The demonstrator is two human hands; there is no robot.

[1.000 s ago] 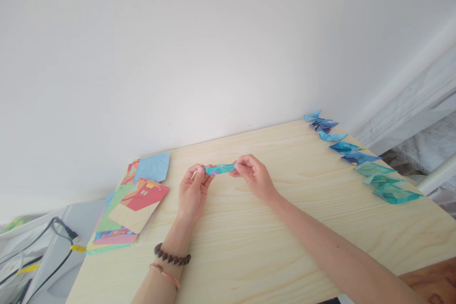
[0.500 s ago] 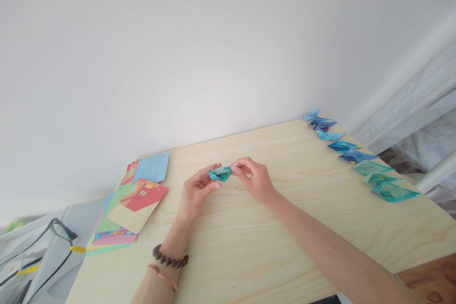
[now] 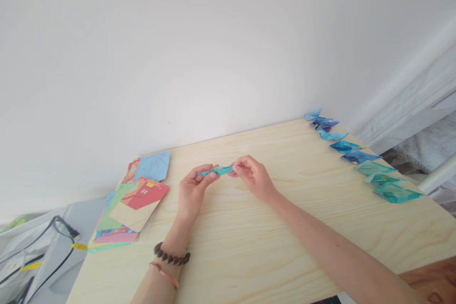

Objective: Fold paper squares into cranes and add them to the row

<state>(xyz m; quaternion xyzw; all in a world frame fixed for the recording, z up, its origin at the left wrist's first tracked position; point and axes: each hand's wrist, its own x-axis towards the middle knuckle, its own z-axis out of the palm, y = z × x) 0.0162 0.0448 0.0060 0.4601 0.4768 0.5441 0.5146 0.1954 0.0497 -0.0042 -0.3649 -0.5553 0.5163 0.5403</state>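
Between my hands, over the middle of the wooden table, is a folded teal paper boat (image 3: 223,170), seen narrow and nearly edge-on. My left hand (image 3: 194,187) grips its left end, thumb in front and fingers behind. At the other end, my right hand (image 3: 252,176) pinches the tip between thumb and fingers. Part of the boat's left end is hidden by my left thumb. A dark bead bracelet (image 3: 171,257) and a thin copper-coloured band circle my left wrist.
Several blue and green folded paper boats (image 3: 359,156) line the table's right edge. To the left lie patterned paper sheets (image 3: 138,204) in a loose pile. Black cables (image 3: 67,228) hang beside the left edge. A white wall (image 3: 228,57) rises behind the table (image 3: 249,256).
The boat has gone from showing its open hollow to a flatter, narrower side. My left hand has shifted slightly left, its thumb now pressed along the boat. My right hand keeps its pinch.
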